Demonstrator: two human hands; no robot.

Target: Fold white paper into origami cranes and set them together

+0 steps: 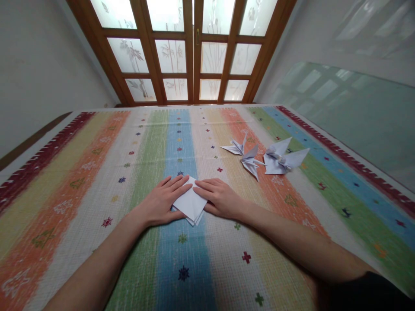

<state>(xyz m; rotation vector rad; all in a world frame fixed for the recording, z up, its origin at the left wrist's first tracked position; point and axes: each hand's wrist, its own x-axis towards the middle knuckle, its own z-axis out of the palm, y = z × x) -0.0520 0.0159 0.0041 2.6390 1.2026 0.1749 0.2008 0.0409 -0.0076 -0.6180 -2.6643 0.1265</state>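
Observation:
A white sheet folded into a small diamond lies on the striped cloth in front of me, its layers parting a little at the near corner. My left hand rests palm down at its left side, fingers stretched flat with their tips on the upper left edge and the thumb at the lower left edge. From the right, my right hand lies with its fingers extended over the upper right edge. Its thumb is by the right corner, partly hidden. Neither hand is wrapped round the paper.
To the right lie folded paper cranes: a small one, another small one touching or nearly touching it, and a larger one. The striped tablecloth covers the table. Wooden doors with frosted panes stand beyond its far edge.

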